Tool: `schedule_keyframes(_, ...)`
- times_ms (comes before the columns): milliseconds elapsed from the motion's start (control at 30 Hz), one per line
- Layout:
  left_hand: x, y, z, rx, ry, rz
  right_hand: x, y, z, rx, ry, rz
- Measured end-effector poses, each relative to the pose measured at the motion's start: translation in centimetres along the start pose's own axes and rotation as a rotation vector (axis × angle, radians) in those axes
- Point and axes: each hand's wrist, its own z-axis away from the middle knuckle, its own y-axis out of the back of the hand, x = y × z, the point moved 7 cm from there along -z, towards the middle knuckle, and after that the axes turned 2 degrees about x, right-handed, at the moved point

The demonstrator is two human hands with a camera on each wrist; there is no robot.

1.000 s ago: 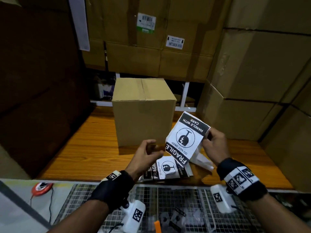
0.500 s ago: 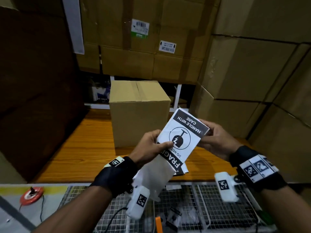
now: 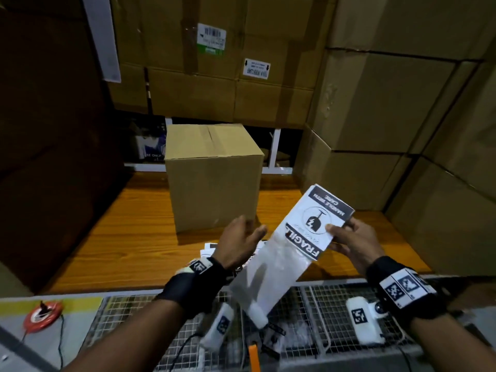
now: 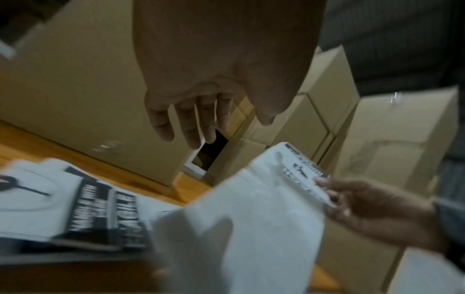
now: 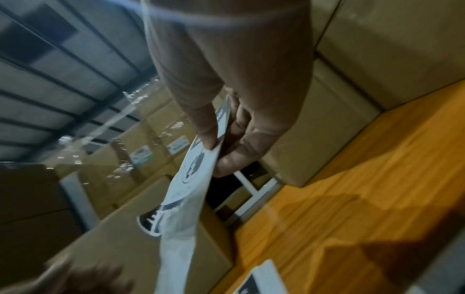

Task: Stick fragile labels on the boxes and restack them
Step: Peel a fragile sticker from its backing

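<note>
dim storeroom: a wooden table [image 3: 112,237], stacked cartons [image 3: 375,103] behind, wire mesh [image 3: 322,318] in front.

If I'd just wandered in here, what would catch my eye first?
Probably the black-and-white fragile label, pinched at its edge by the right hand, its white backing sheet hanging peeled below. The open left hand hovers beside it. Behind them a plain cardboard box stands on the wooden table, walled in by stacked cartons.

Left hand [image 3: 239,244] raised left of centre, fingers [image 4: 186,123] straight and spread, holding nothing. Right hand [image 3: 354,244] raised to right, thumb and fingers [image 5: 231,147] pinching label [image 3: 315,220] edge. Both forearms reach forward, black wrist straps on each.
</note>
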Motion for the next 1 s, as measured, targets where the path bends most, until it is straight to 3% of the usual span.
schedule_keyframes(133,-6.0,-3.0,0.9,-0.279,-0.026,-0.631,2.9,5.9,-3.0,0.213,-0.110,-0.002)
schedule_keyframes(233,-9.1,-4.8,2.0,-0.401,-0.078,-0.850,4.4,8.9,-6.0,0.332,-0.125,0.020)
schedule_keyframes(433,-11.5,-6.5,2.6,-0.459,-0.098,-0.917,7.0,10.4,-11.8,0.393,-0.172,0.278)
schedule_keyframes(600,-11.7,-7.1,1.8,-0.405,-0.091,-0.957,9.5,10.1,-15.0,0.337,-0.113,0.784)
schedule_keyframes(733,-11.4,-7.0,1.1,-0.402,-0.089,-0.966,9.6,9.1,-13.7,0.363,-0.147,1.147)
schedule_keyframes(800,-11.4,-7.0,1.0,-0.398,-0.094,-0.955,8.1,7.7,-12.0,0.369,-0.018,1.324)
schedule_keyframes(867,-11.6,-6.9,1.0,-0.406,-0.116,-0.960,7.1,5.1,-10.6,0.260,0.233,1.397)
schedule_keyframes(933,-11.6,-6.7,1.1,-0.408,-0.158,-0.980,7.6,1.2,-8.9,-0.030,0.480,1.309)
schedule_keyframes(1000,-12.0,-6.2,1.5,-0.407,-0.191,-1.000,8.9,-3.1,-6.3,-0.344,0.604,1.260)
